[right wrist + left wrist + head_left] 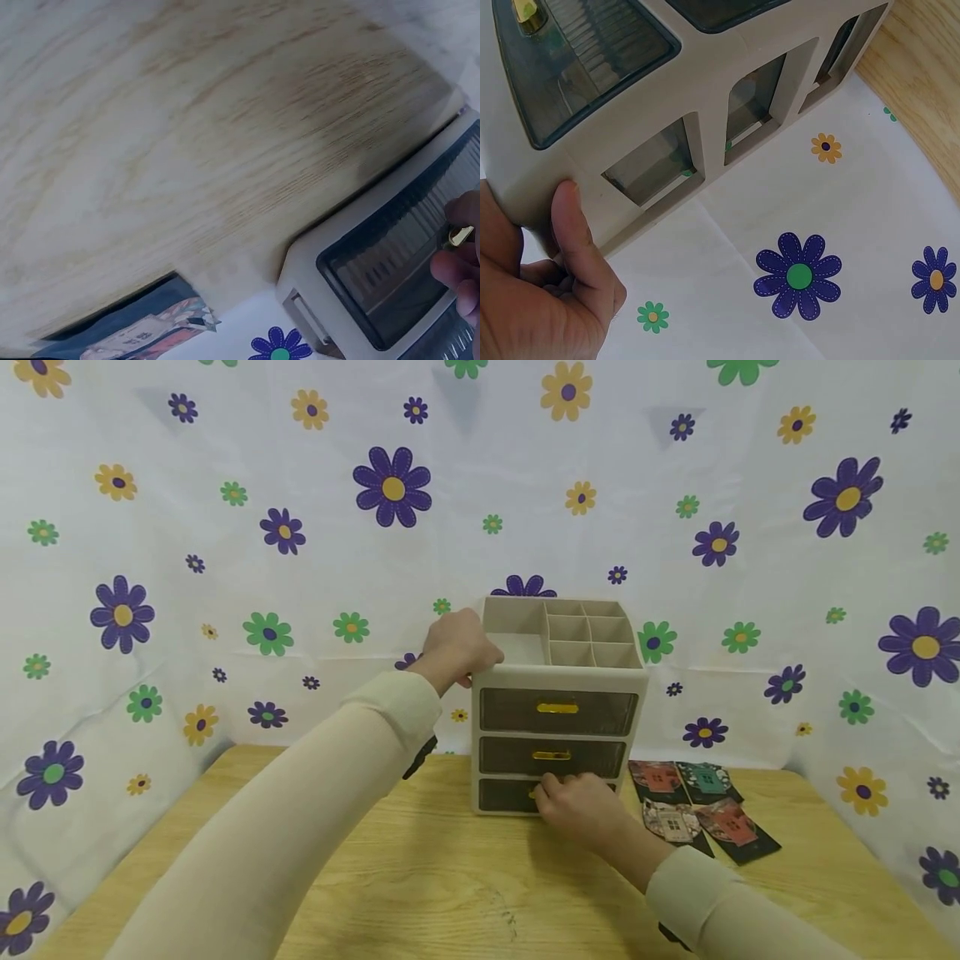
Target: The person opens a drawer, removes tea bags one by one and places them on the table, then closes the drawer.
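A cream desktop drawer organizer [558,676] stands upright on the table, with three dark see-through drawers and gold handles. All three drawers look closed. My left hand [459,646] grips its upper left edge; in the left wrist view the thumb [576,232] lies against the side wall, the other fingers partly hidden around the edge. Down at the bottom drawer [506,795], my right hand [583,808] pinches the gold handle [460,237] between thumb and fingers, as the right wrist view shows. The open top tray [517,647] has one large compartment and several small ones.
Several dark printed packets [738,831] with floral pictures lie flat on the wooden table [420,877], to the right of the organizer. A white cloth [480,460] patterned with flowers hangs behind and along both sides.
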`<state>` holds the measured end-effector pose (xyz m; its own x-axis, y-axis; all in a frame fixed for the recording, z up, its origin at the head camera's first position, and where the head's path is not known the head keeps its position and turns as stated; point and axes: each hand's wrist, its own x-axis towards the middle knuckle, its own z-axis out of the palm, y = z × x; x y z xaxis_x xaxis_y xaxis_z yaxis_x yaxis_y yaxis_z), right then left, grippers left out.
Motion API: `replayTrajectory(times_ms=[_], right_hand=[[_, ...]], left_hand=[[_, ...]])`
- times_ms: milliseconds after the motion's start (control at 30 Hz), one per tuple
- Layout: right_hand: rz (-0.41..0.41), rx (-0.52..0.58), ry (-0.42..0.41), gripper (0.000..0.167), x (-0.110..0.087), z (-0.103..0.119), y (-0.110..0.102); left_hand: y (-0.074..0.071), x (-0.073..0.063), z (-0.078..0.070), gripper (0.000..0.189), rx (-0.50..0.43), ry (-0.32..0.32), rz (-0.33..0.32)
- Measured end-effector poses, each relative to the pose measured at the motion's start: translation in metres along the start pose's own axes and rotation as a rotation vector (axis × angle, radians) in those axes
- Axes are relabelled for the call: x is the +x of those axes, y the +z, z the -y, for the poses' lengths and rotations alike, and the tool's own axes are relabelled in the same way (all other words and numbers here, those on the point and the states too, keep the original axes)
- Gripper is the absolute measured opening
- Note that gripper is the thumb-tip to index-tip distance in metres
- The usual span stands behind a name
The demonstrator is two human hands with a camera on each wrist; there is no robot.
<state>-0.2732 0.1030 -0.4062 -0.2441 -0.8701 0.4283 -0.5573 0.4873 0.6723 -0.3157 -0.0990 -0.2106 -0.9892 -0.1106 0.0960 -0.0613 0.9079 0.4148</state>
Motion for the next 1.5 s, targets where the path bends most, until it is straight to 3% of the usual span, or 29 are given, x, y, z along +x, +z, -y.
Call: replayTrajectory(times_ms=[167, 300, 400, 700, 1000, 1500], right_hand=[[-0.020, -0.029, -0.024, 0.013, 0.002, 0.000, 0.001], [-0.018, -0.052, -0.048, 0.047, 0.001, 0.001, 0.001], [-0.038, -0.070, -0.072, 0.061, 0.002, 0.002, 0.001], [-0.061, -0.071, -0.100, 0.061, 0.001, 0.006, -0.013], [-0.143, -0.026, -0.122, 0.057, 0.001, 0.012, -0.028], [-0.143, 0.030, -0.160, 0.052, -0.012, 0.025, -0.041]], left_hand=[[-0.001, 0.000, -0.002, 0.029, 0.016, 0.003, -0.010], [0.000, -0.001, -0.003, 0.028, 0.021, 0.008, -0.006], [0.000, -0.002, -0.002, 0.029, 0.025, 0.000, -0.006], [0.003, -0.004, -0.001, 0.030, 0.014, -0.001, 0.005], [0.000, -0.001, 0.000, 0.031, 0.029, 0.003, -0.017], [-0.001, -0.003, -0.001, 0.031, 0.029, 0.003, -0.011]])
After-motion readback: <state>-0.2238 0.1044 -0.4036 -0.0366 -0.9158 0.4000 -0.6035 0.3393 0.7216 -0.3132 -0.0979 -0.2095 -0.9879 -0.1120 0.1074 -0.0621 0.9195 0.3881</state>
